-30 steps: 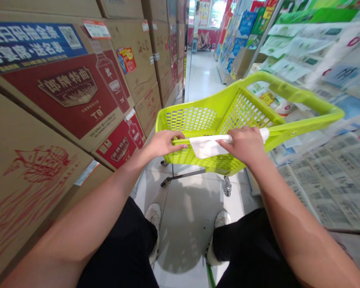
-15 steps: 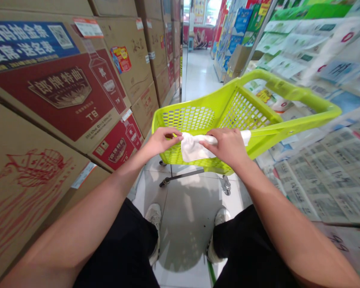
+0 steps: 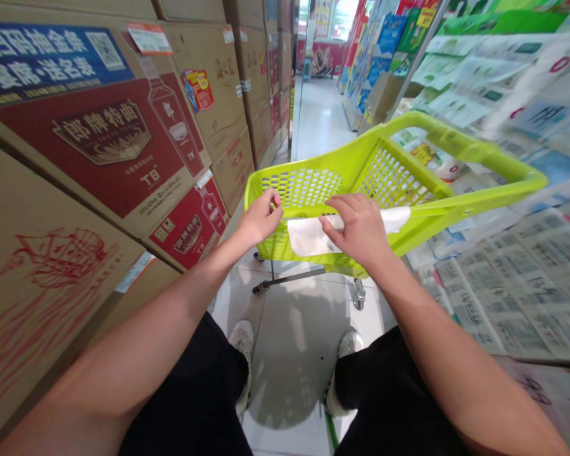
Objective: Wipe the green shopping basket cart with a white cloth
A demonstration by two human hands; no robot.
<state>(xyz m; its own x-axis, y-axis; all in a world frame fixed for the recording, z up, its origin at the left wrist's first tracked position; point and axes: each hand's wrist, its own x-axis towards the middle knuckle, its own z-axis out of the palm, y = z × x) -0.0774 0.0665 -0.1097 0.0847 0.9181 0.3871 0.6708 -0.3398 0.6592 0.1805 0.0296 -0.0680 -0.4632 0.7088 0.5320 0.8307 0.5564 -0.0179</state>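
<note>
A white cloth (image 3: 306, 237) hangs over the near rim of a lime-green shopping cart (image 3: 308, 166), one end reaching right along the rim (image 3: 396, 218). My right hand (image 3: 363, 231) is over the middle of the cloth, its fingers loosely stretched and the thumb apart in front of the cloth. Whether its palm touches the cloth is hidden. My left hand (image 3: 261, 218) is at the cart's left end, left of the cloth and apart from it. Its fingers are curled in, with nothing visible in them.
Stacked cardboard cartons (image 3: 99, 145) line the left side. Packs of tissue paper (image 3: 513, 82) fill the right side, with more packs (image 3: 517, 278) lower down. The cart stands on wheels (image 3: 360, 294) on a tiled floor (image 3: 289, 354), in front of my shoes (image 3: 242, 339).
My left hand has let go of the cloth's left end and curled its fingers. The bunched cloth now hangs flatter over the rim. My right hand's fingers have loosened and lifted slightly.
</note>
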